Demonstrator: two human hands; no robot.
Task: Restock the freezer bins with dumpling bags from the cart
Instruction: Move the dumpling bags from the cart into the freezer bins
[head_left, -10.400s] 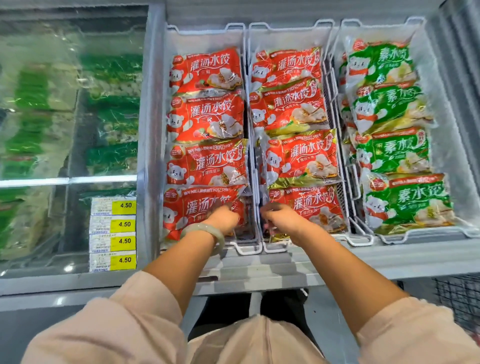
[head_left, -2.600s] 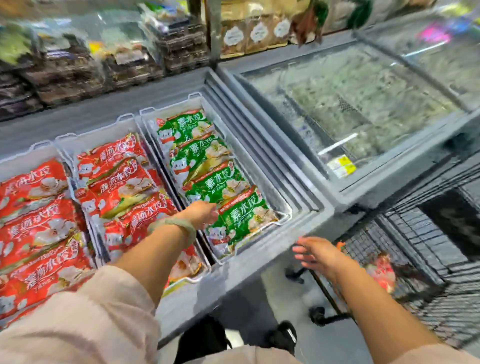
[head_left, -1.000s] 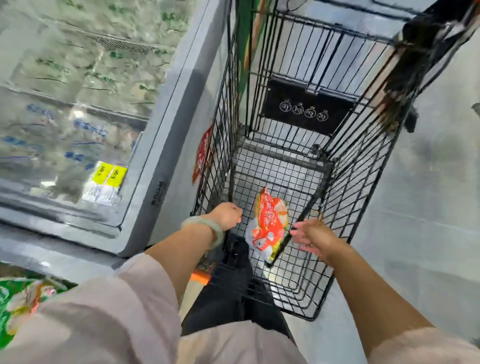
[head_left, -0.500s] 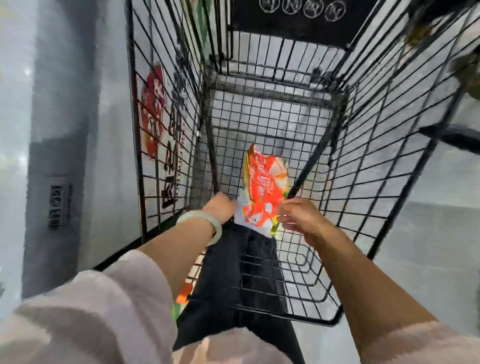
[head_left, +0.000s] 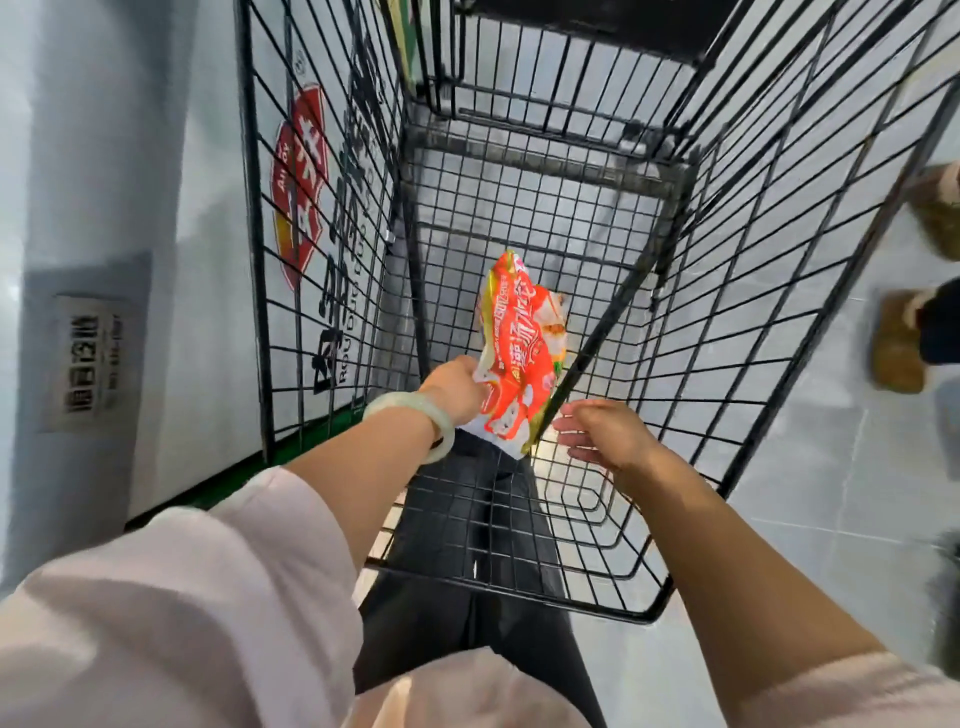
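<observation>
A red dumpling bag stands tilted inside the black wire cart, near its bottom. My left hand, with a pale bangle on the wrist, grips the bag's near left edge. My right hand hovers just right of the bag's lower corner, fingers apart and holding nothing, beside a diagonal cart bar. I see no other bag in the cart. The freezer bins are out of view.
The grey-white freezer side wall runs along the left, with a label plate and a red sticker seen through the cart wires. Another person's brown shoes stand on the tiled floor at the right.
My left hand has taken hold of the red bag's edge and the bag has tilted up. My right hand has come off the bag and opened. The view has dipped closer into the cart.
</observation>
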